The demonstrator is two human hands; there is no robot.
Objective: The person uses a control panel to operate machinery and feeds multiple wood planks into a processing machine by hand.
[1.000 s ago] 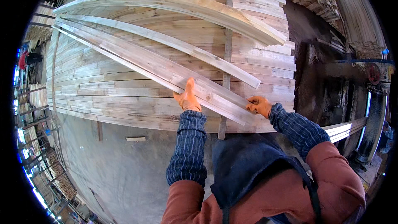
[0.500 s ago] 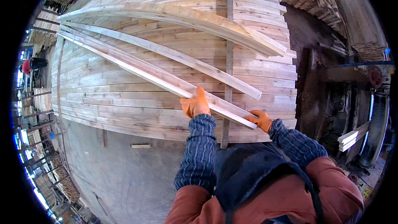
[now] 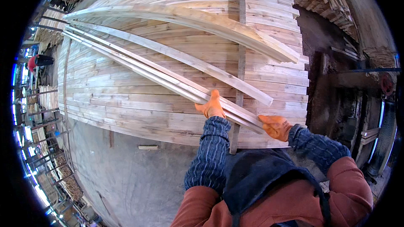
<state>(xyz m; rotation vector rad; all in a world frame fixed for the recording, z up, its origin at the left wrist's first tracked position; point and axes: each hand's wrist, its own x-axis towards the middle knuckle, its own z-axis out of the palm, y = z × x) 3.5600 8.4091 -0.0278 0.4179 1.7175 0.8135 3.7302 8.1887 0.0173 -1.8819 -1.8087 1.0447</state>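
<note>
Long, narrow wooden strips [image 3: 164,72] run slantwise from the far left toward me, lying close side by side. My left hand [image 3: 211,106], in an orange glove, is closed around them a little way from their near end, its thumb over the top. At that near end my right hand [image 3: 275,127], gloved the same, grips the strips' tips and hides them. A single pale strip [image 3: 189,65] lies just beyond, apart from these. Farther off rests a thicker bundle of stacked strips [image 3: 219,26]. All lie over a broad layer of planks [image 3: 139,103].
A dark crosswise batten [image 3: 241,67] lies over the planks. On the concrete floor [image 3: 139,176] is a short wood offcut [image 3: 148,147]. Machinery [image 3: 381,130] stands at right, with stacked lumber [image 3: 336,12] behind. A person in red [image 3: 33,63] is far left.
The view has shifted slightly, moving the scene right. The held strips have turned in my hands and show more separate edges. My right hand now covers their near ends more fully.
</note>
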